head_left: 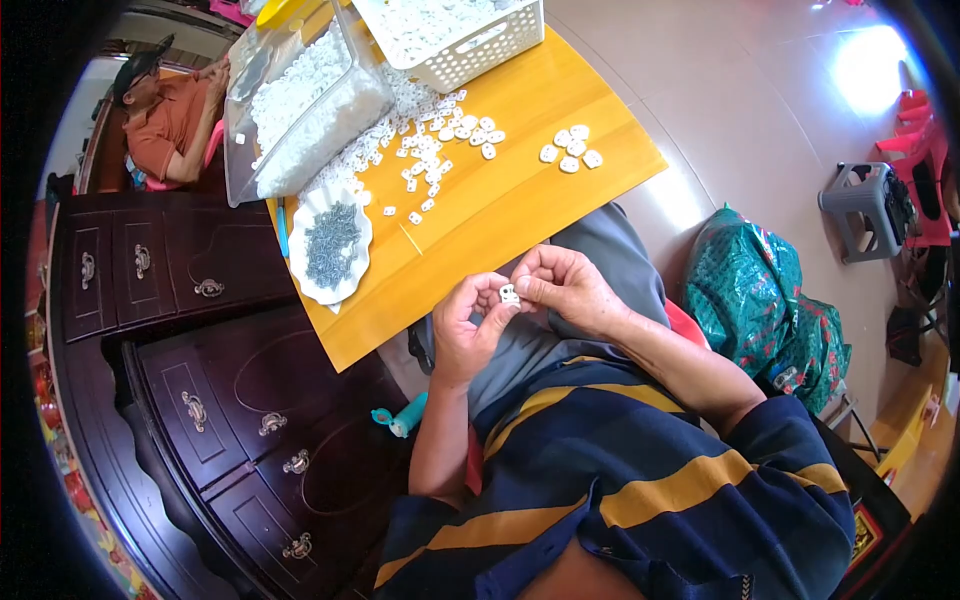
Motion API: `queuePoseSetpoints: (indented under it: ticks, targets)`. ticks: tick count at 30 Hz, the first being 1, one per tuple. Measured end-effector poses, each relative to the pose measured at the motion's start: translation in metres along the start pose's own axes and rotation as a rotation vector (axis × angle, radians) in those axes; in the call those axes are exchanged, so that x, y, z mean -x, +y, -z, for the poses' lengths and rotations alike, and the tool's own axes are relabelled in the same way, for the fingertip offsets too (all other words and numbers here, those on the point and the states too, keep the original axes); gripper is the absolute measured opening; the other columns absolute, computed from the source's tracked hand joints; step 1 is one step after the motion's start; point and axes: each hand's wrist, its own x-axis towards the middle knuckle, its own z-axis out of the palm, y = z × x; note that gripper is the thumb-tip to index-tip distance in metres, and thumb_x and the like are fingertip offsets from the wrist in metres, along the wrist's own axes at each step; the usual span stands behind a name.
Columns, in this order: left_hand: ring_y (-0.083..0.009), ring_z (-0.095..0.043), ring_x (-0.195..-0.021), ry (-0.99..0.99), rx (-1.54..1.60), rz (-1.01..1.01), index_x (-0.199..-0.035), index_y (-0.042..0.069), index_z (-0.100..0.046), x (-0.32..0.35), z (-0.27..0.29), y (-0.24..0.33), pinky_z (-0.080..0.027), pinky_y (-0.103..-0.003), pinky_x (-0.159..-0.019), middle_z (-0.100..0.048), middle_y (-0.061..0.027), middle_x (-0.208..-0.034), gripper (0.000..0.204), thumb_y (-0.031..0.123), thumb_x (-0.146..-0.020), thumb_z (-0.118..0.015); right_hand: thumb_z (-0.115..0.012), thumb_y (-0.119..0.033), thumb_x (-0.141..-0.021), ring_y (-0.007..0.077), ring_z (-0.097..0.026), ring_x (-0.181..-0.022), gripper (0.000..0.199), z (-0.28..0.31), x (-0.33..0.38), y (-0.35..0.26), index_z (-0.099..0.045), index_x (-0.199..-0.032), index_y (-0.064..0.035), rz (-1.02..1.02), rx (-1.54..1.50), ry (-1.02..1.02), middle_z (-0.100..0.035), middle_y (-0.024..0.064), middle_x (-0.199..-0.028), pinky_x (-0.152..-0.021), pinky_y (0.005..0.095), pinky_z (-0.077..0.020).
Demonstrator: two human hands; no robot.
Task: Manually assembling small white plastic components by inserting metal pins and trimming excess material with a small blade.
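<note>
Over my lap, just off the table's near edge, my left hand (466, 328) and my right hand (572, 290) meet at the fingertips. Between them they pinch a small white plastic piece (510, 296) with dark holes. On the wooden table (480, 220), a white scalloped dish (361, 262) holds many small dark grey screws (332, 245). Loose small white pieces (424, 160) lie scattered beyond the dish. Several rounded white pieces (571, 147) form a group near the right corner, and others (487, 137) sit by the scattered ones.
A clear bin (345, 120) and a white perforated basket (490, 52), both full of white pieces, stand at the table's far side. Dark drawers (250, 400) flank my left. Green bags (745, 290) and a grey stool (862, 205) are at right. Another person (170, 125) sits far left.
</note>
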Motion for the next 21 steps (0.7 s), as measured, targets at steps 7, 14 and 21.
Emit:
queuePoseSetpoints:
  ticks: [7,14,21]
  targets:
    - [-0.0060,-0.062,-0.070,0.007,0.017,-0.032,-0.107,-0.002,-0.068,-0.009,-0.001,0.017,-0.049,-0.021,-0.064,-0.069,-0.0034,-0.085,0.023,-0.002,-0.086,-0.075,-0.063,-0.009,-0.102,0.0050,-0.060,-0.075,0.009,0.002,-0.001,-0.003,-0.058,-0.104,-0.0025,0.026,0.075,-0.022,-0.066,0.0000,-0.084,-0.066,0.0186,-0.0480]
    - [-0.0103,-0.060,-0.066,0.000,-0.138,-0.165,-0.105,-0.001,-0.071,-0.017,-0.001,0.021,-0.048,-0.024,-0.060,-0.066,-0.0047,-0.080,0.025,-0.004,-0.081,-0.078,-0.062,-0.009,-0.102,0.0039,-0.059,-0.074,0.008,0.004,-0.003,-0.001,-0.056,-0.103,-0.0031,0.093,0.083,-0.018,-0.066,-0.0008,-0.084,-0.064,0.0184,-0.0464]
    - [-0.0150,-0.061,-0.065,0.030,-0.267,-0.239,-0.104,0.003,-0.072,-0.018,-0.003,0.018,-0.050,-0.028,-0.060,-0.063,-0.0061,-0.078,0.026,-0.002,-0.079,-0.079,-0.063,-0.009,-0.102,0.0025,-0.057,-0.073,0.007,0.008,-0.005,0.005,-0.057,-0.102,-0.0045,0.093,0.056,-0.001,-0.064,-0.0023,-0.082,-0.061,0.0180,-0.0442]
